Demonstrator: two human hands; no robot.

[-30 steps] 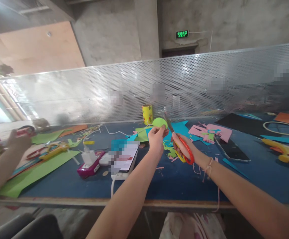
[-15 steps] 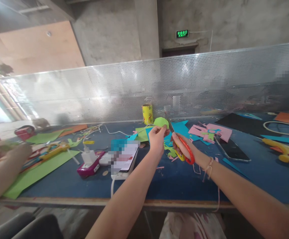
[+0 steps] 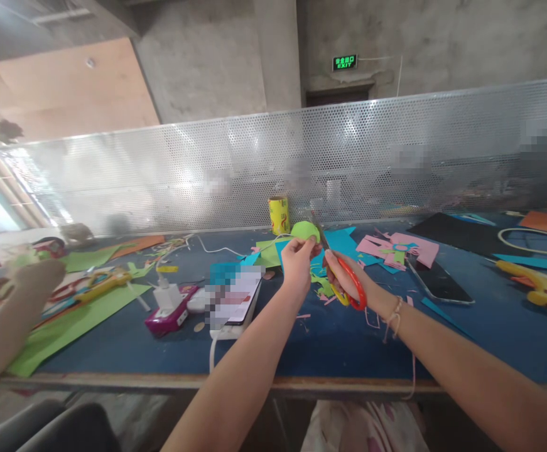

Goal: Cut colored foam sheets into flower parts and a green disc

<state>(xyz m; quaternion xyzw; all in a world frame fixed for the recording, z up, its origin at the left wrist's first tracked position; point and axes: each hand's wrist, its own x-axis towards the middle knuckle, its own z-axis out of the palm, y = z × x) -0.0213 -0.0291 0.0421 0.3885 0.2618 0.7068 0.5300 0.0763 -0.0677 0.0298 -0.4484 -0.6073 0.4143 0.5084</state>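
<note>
Pinched in my left hand is a rounded piece of green paper, held up above the table. My right hand is closed around scissors with red and yellow handles. Their blades point up and away from me, at the right edge of the green paper. Whether the blades are apart is hard to make out. Behind and below my hands lie blue paper sheets and green paper scraps.
A phone lies left of my hands beside a purple power strip. Right of them are pink paper, a dark phone and a yellow glue gun. A yellow roll stands behind. Another person's hand is at far left.
My hands, the green paper and the scissors stay almost in place. At the left, the other person's hand has lifted slightly and shifted right, with something green.
</note>
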